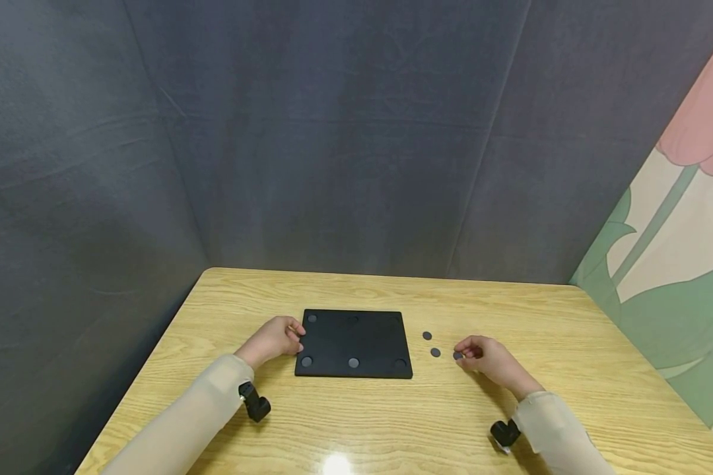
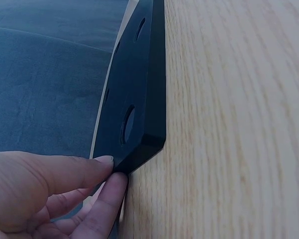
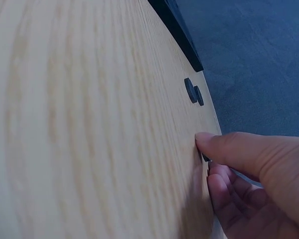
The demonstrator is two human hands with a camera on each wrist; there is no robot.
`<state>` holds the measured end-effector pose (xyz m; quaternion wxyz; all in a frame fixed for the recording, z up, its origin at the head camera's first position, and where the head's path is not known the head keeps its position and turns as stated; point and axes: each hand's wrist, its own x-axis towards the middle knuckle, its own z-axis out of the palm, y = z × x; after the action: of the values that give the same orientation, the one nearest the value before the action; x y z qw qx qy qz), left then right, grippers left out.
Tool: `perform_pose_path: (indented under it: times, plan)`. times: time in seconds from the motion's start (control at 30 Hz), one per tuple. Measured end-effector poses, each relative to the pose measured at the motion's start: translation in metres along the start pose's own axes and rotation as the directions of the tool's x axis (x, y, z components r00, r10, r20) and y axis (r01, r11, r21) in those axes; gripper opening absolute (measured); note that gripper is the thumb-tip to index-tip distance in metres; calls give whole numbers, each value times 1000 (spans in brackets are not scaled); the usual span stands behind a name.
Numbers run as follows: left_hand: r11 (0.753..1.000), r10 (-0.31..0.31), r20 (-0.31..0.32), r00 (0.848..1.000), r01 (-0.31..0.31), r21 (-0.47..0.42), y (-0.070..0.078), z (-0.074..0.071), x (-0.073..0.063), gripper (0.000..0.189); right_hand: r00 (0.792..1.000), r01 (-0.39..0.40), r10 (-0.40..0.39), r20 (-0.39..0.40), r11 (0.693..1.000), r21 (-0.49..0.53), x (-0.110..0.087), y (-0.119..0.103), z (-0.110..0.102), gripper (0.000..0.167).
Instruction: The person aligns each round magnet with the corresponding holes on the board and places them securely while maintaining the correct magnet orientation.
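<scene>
A flat black rectangular board (image 1: 356,344) with round recesses lies on the table. Grey discs show at its top left, bottom left and bottom middle (image 1: 353,363); its other recesses look dark. At the board's left edge, my left hand (image 1: 276,340) holds on with thumb and fingers, seen close in the left wrist view at a corner of the board (image 2: 148,142). Right of the board, my right hand (image 1: 492,361) pinches a small dark disc (image 1: 458,355) at the tabletop. In the right wrist view, the thumb and fingers largely hide this disc (image 3: 205,158).
Two more loose discs lie between the board and my right hand, one farther back (image 1: 427,336) and one nearer (image 1: 436,352). The wooden table (image 1: 344,422) meets a dark cloth (image 1: 333,165) behind and at left. A flower-patterned surface (image 1: 677,264) stands at right.
</scene>
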<state>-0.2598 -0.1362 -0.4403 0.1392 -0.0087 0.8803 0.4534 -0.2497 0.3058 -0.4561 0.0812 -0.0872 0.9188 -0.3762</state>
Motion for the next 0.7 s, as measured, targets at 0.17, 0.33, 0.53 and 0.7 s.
perform_pose_path:
  times: [0.17,0.33,0.53,0.7]
  plan:
    - [1000,-3,-1,1000,3,5,0,0,0,26,1000,-1,1,-10,1000,-20,1,0,0,18]
    - [1000,-4,-1,1000,4,6,0,0,0,27,1000,-9,9,-14,999,-39,2,1,1,16]
    - [1000,-4,-1,1000,4,12,-1,1,1,27,1000,-20,20,-14,999,-42,2,1,1,15]
    - [1000,-7,-2,1000,7,7,-1,1,2,27,1000,-21,20,-14,999,-48,1,0,1,14]
